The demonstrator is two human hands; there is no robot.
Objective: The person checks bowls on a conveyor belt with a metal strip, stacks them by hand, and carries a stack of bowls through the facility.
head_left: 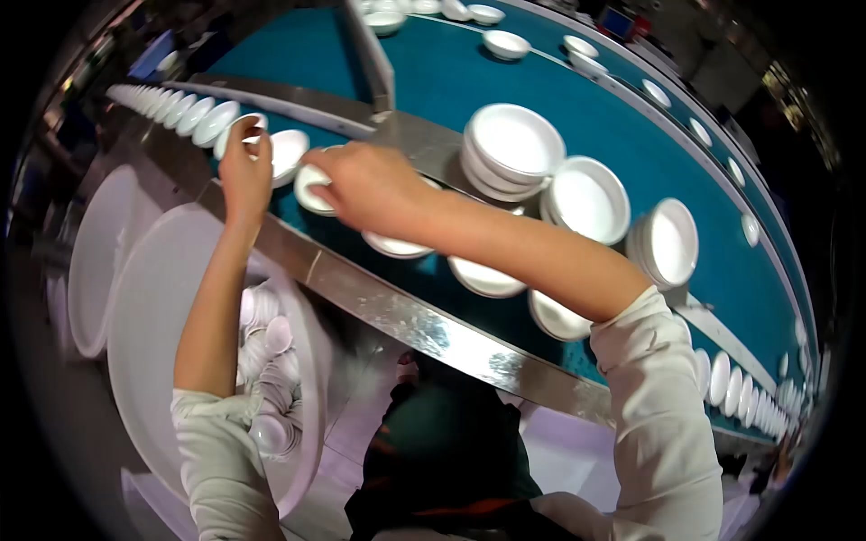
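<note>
My left hand [245, 171] reaches to the near lane of the conveyor, its fingers closed over the edge of a white bowl [226, 144]. Just right of that, another white bowl [290, 153] stands tilted on the belt. My right hand [368, 187] crosses the belt and grips a small white bowl [312, 191] at its rim; the fingers on the far side are partly hidden. Beneath my right forearm, several more white bowls lie along the lane, among them a bowl [487, 277] and a bowl [557, 316].
Stacked white bowls [516, 142] stand on the metal divider [433, 149] and teal belt [433, 77]. A row of bowls [185, 113] runs off to the left. Below the metal edge [397, 320], a large white tub [162, 307] holds many small white pieces.
</note>
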